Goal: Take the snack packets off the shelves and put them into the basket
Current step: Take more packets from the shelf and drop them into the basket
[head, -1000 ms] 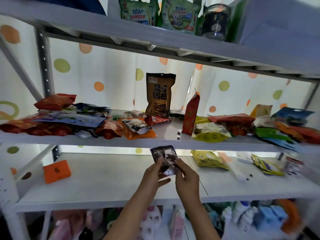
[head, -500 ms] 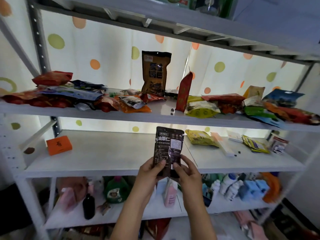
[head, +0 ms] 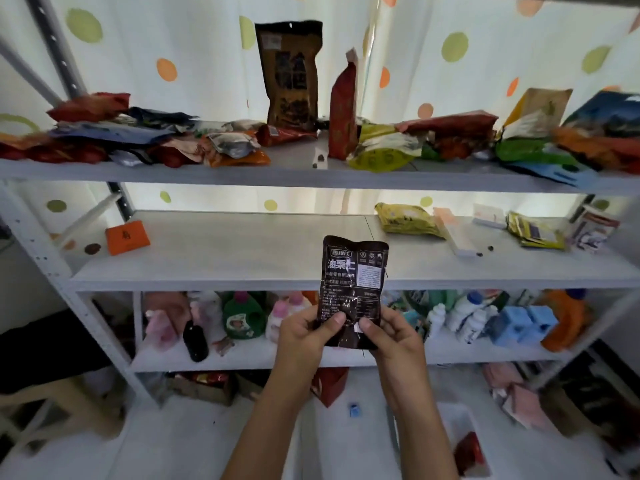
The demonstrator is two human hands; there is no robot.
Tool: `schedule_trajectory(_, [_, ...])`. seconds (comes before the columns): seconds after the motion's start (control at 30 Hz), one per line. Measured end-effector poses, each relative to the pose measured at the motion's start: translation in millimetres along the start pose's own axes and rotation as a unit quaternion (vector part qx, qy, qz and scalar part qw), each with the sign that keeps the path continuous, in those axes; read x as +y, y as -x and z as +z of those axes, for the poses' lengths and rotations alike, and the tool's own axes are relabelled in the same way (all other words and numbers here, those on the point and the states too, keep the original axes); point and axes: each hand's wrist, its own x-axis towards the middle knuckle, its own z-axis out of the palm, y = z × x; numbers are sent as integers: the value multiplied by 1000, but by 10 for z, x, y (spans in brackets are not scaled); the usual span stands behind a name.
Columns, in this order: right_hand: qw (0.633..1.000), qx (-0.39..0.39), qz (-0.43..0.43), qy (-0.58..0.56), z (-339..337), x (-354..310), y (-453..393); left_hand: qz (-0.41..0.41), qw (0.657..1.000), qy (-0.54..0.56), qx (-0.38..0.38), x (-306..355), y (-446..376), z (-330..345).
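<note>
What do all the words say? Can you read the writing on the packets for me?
"油栗仁": big pale letters on the dark brown snack packet that the left hand and right hand hold up.
The small logo above those letters and the fine print below: too small to read.
The tall brown standing pouch on the upper shelf: print too blurred.
All other packets and bottles: unreadable.

Two bare forearms rise from the bottom edge, no sleeve showing on either. No watch, no bracelet, no ring in sight. The left hand (head: 306,332) shows a short, plain thumbnail, trimmed close and unpainted. The right hand (head: 394,336) shows the same: a short, plain thumbnail. Both wrists are uncovered, and nothing is worn anywhere along the arms as far as the view reaches.
</note>
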Motion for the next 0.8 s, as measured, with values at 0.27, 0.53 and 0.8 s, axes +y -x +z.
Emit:
schedule_trajectory(0.27, [996,-28,55,-60,-324,-59,255,-48,999,-8,-22,-189,331,256])
schedule_trajectory(0.53, [997,-15,58,-46,-423,-160,393,-100,995,5,-2,-267,388,373])
schedule_trajectory(0.8, [998,-18,52,-6,-526,-57,432,-58,997,42,28,-415,500,436])
